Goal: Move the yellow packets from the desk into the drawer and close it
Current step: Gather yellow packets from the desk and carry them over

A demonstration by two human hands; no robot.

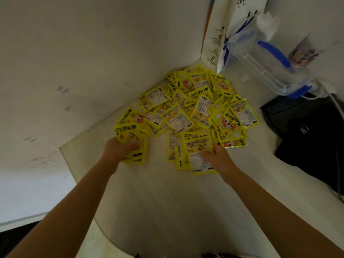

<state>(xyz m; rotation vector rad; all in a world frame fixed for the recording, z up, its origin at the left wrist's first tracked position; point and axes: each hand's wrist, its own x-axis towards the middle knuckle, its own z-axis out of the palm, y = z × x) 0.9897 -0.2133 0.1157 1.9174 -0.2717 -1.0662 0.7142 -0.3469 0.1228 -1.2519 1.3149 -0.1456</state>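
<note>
A small stack of packets (133, 144) is gripped by the left hand (119, 149), fingers curled round it; a few more are pinched by the right hand (219, 158). The pile (191, 107) lies on the desk (158, 192); slick packets could be dropped if overfilled. The tub (264, 67) looks empty; no drawer is seen.
</note>
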